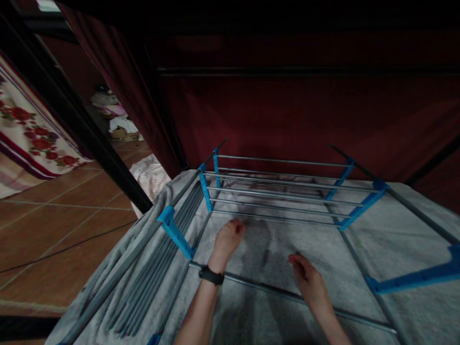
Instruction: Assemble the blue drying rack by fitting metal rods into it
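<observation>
A grey metal drying rack [276, 184] with blue plastic joints lies folded on a grey fuzzy blanket [395, 239]. My left hand [228, 239], with a black watch on its wrist, reaches past a rack bar and presses on the blanket with its fingers curled under. My right hand [309, 280] rests on the blanket a little to the right, fingers bent and together, just beyond the same bar. Nothing shows inside either hand.
A dark red fabric wall [305, 110] stands behind the rack. To the left are a brown tiled floor [53, 225], a black post [72, 120], a floral cloth [32, 134], a striped cloth [151, 177] and a thin cable on the floor.
</observation>
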`<state>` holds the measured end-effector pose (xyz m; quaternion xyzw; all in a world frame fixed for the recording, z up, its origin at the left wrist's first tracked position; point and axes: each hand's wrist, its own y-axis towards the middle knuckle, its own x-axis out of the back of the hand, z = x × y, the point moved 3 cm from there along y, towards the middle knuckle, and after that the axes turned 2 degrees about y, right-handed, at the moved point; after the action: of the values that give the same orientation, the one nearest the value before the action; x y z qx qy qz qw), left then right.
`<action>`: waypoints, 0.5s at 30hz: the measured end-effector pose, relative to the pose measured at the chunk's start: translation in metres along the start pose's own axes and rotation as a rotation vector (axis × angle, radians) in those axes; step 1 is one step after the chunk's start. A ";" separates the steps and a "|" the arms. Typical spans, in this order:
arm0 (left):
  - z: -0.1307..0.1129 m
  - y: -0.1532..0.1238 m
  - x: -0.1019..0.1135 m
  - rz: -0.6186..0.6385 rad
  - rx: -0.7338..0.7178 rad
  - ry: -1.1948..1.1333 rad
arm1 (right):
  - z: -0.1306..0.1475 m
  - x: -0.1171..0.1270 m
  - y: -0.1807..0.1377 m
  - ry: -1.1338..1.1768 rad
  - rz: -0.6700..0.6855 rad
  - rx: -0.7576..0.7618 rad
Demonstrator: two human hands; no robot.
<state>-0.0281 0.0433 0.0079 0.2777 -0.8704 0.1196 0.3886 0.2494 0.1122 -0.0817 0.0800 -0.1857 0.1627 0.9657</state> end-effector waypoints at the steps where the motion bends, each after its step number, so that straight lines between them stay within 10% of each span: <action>1: 0.010 0.013 0.010 -0.111 0.075 -0.025 | 0.002 -0.002 -0.001 -0.031 0.012 0.033; 7: 0.072 0.051 0.027 -0.483 0.323 -0.119 | 0.035 -0.033 0.032 -0.222 0.174 0.330; 15: 0.105 0.072 0.001 -0.467 0.287 -0.268 | 0.074 -0.136 0.129 -0.697 0.235 0.622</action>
<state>-0.1344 0.0570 -0.0611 0.5357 -0.8008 0.1108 0.2439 0.0610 0.1785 -0.0538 0.3931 -0.4486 0.2823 0.7514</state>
